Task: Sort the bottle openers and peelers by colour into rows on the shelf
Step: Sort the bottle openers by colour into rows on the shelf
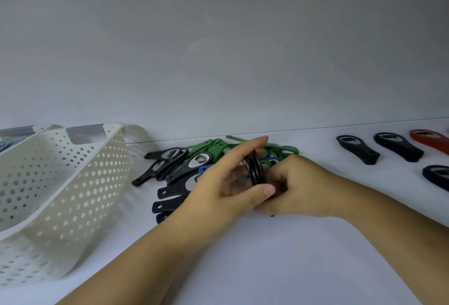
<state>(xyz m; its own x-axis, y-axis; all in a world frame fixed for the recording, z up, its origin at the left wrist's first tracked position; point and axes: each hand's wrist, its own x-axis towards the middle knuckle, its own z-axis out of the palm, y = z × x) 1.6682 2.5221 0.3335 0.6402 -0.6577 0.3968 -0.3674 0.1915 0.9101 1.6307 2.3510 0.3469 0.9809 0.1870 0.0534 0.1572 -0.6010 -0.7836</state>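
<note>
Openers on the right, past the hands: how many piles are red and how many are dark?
Red piles: 1
Dark piles (black or navy, hard to tell apart): 3
Total: 4 piles in view; the picture's edge cuts off whatever lies further right.

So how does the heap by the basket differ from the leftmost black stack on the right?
The heap mixes black, green and blue pieces, jumbled; the black stack is one colour, neatly aligned. The heap lies partly behind the left hand; the black stack lies in plain view, untouched. Both rest on the shelf.
</note>
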